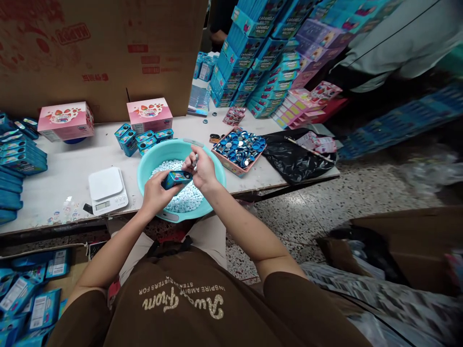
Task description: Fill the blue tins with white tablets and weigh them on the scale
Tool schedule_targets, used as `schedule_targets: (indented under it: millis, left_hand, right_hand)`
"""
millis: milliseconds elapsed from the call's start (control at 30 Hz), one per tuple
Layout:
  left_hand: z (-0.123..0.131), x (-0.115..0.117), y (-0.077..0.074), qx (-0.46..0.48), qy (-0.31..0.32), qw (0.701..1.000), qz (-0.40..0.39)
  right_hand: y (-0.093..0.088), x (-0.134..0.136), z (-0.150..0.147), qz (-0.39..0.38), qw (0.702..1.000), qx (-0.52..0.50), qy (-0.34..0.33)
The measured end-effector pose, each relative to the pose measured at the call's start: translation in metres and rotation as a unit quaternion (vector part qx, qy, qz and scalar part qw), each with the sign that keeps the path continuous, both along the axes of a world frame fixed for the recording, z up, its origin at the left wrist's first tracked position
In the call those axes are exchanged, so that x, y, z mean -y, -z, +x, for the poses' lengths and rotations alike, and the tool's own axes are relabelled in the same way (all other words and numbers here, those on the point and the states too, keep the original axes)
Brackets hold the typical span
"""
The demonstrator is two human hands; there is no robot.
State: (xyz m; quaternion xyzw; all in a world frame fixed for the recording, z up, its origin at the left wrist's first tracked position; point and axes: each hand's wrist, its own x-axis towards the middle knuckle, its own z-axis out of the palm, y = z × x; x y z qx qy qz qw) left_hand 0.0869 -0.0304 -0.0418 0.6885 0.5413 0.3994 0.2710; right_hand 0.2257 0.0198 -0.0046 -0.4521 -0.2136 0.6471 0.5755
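Over the turquoise basin point(144, 166), my left hand point(155, 193) is closed around a small blue candy tin point(177, 178), which lies tilted with its top facing up and a dark round hole at its right end. Close to that hole is my right hand point(202, 168), its fingers curled around several small white candies. Many more white candies point(184, 200) cover the bottom of the basin. Behind the basin's rim stand several similar blue tins point(146, 140).
Left of the basin sits a white scale point(106, 185). A pink tray point(237, 168) of blue and silver caps stands at its right, beside a black plastic bag point(292, 159). Pink boxes point(150, 113) and tall stacks of blue boxes point(238, 53) line the back. A box of blue packs point(43, 306) is low left.
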Motion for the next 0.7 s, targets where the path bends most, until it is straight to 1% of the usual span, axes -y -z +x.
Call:
schedule_targets:
  millis: [133, 233, 267, 333, 400, 433, 500, 567, 633, 700]
  left_hand:
    - [0.0, -0.005, 0.0, 0.006, 0.0, 1.0, -0.02]
    - [-0.002, -0.008, 0.0, 0.021, -0.006, 0.999, -0.046]
    - [-0.003, -0.008, 0.0, 0.023, -0.014, 0.998, -0.058]
    - [-0.005, -0.011, 0.003, 0.021, -0.03, 0.998, -0.054]
    - [-0.008, -0.013, 0.005, 0.039, -0.053, 0.997, -0.052]
    - [-0.012, -0.014, 0.005, 0.05, -0.068, 0.995, -0.055]
    - [-0.023, -0.012, 0.001, 0.077, -0.118, 0.989, -0.045]
    - [-0.04, -0.009, -0.007, 0.113, -0.166, 0.98, -0.002]
    - [-0.065, -0.009, -0.014, 0.146, -0.2, 0.967, 0.058]
    - [-0.096, -0.014, -0.014, 0.157, -0.234, 0.955, 0.097]
  right_hand:
    - [0.003, -0.004, -0.001, -0.002, 1.0, -0.003, 0.009]
    - [-0.002, -0.007, -0.003, -0.01, 1.0, -0.005, 0.014]
    - [-0.004, -0.008, -0.003, -0.019, 1.0, -0.008, 0.009]
    - [-0.008, -0.014, 0.0, -0.041, 0.999, -0.017, -0.003]
    - [-0.01, -0.023, 0.008, -0.052, 0.996, -0.062, -0.035]
    - [-0.011, -0.027, 0.014, -0.056, 0.995, -0.072, -0.04]
    - [-0.012, -0.028, 0.027, -0.069, 0.995, -0.064, -0.042]
    - [-0.01, -0.02, 0.038, -0.089, 0.994, -0.035, -0.044]
    - [-0.001, -0.007, 0.047, -0.114, 0.991, -0.026, -0.066]
    - [0.012, 0.007, 0.054, -0.136, 0.985, -0.027, -0.098]
